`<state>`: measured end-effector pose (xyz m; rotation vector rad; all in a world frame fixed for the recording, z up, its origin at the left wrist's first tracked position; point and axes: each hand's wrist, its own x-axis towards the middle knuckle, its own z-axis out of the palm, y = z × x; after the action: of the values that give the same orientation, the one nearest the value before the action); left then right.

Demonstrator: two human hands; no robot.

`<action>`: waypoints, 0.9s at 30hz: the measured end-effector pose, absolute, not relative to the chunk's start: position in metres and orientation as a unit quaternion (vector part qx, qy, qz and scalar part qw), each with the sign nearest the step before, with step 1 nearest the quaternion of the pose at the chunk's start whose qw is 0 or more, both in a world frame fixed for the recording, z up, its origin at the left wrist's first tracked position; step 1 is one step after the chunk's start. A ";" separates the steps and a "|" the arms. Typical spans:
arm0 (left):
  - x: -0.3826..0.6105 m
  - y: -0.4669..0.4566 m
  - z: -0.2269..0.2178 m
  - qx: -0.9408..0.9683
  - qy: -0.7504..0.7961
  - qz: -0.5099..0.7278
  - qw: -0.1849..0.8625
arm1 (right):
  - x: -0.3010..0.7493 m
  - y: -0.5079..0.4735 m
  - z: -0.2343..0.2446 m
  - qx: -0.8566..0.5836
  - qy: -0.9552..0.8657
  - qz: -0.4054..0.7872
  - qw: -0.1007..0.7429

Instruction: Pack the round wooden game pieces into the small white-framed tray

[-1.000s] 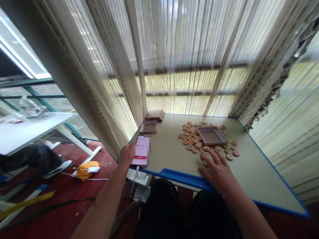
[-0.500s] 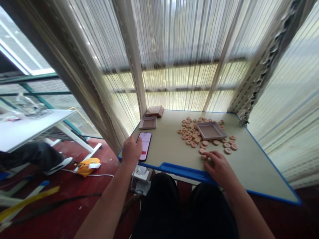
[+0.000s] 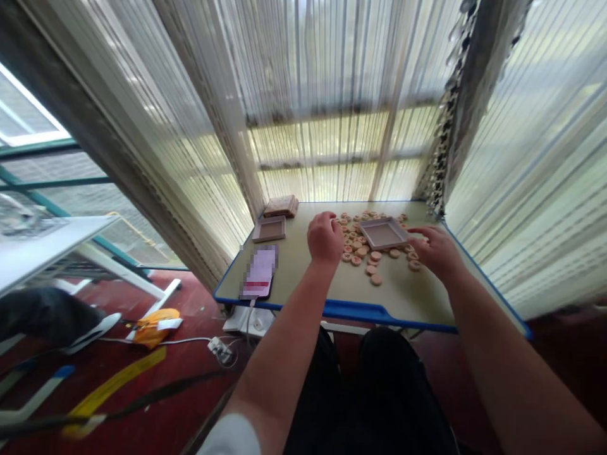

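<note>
Round wooden xiangqi pieces (image 3: pixel 361 251), several with red or dark characters, lie scattered around a shallow, empty box tray (image 3: pixel 383 234), which rests on top of some of them. At the left edge of the pieces is my left hand (image 3: pixel 326 240), its fingers loosely curved and partly hidden; nothing shows in it. My right hand (image 3: pixel 437 251) reaches in from the right with fingers apart, the fingertips close to the tray's right corner. Whether they touch it I cannot tell. Some pieces lie partly hidden under or behind that hand.
A phone (image 3: pixel 260 272) with a cable lies at the table's left front. Behind it are a second shallow tray (image 3: pixel 269 229) and a stacked flat box (image 3: pixel 281 206). The table (image 3: pixel 303 287) has a blue rim. Curtains hang behind; a person's leg (image 3: pixel 47 316) shows at left.
My left hand has left the phone and moved right to the pieces. My right hand has gone from a front piece to the tray's right side. The view has shifted.
</note>
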<state>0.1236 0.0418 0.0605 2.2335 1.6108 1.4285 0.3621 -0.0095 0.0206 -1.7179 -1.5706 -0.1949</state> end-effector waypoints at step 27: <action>0.128 0.102 0.009 0.862 0.430 0.259 0.080 | 0.342 0.001 -0.002 -0.581 -0.714 -0.075 0.384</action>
<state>0.1283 0.1020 0.0087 2.5772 1.2851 0.7734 0.3421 0.0010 -0.0024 -1.4802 -1.8200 -0.1917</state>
